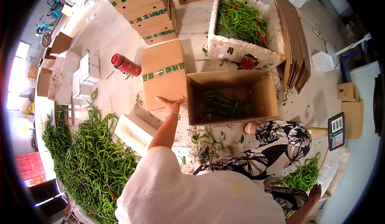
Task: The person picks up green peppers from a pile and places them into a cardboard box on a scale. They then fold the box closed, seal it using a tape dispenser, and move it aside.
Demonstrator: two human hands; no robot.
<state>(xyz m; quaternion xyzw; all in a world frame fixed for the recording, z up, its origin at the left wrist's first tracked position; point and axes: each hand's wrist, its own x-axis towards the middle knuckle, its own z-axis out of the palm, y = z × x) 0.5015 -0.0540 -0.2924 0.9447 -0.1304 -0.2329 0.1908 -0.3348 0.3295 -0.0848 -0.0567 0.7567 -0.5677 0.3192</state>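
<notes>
My left hand (170, 104) is stretched out with thumb and fingers spread, at the near end of a closed cardboard carton (164, 65) with green print. Just right of that hand stands an open cardboard carton (232, 119) with some long green peppers (224, 103) in its bottom. My right hand (314, 195) is low at the far right, fingers extended beside a white foam box (331, 172). A pile of green peppers (302, 176) lies next to that box, partly hidden by my patterned trouser leg. Neither hand shows anything held.
A large heap of green peppers (94, 164) covers the floor at left, beside an open white foam box (134, 133). A foam crate (248, 47) of peppers, flattened cardboard (292, 43), a red flask (126, 64), stacked cartons (146, 13) and a scale display (336, 131) stand around.
</notes>
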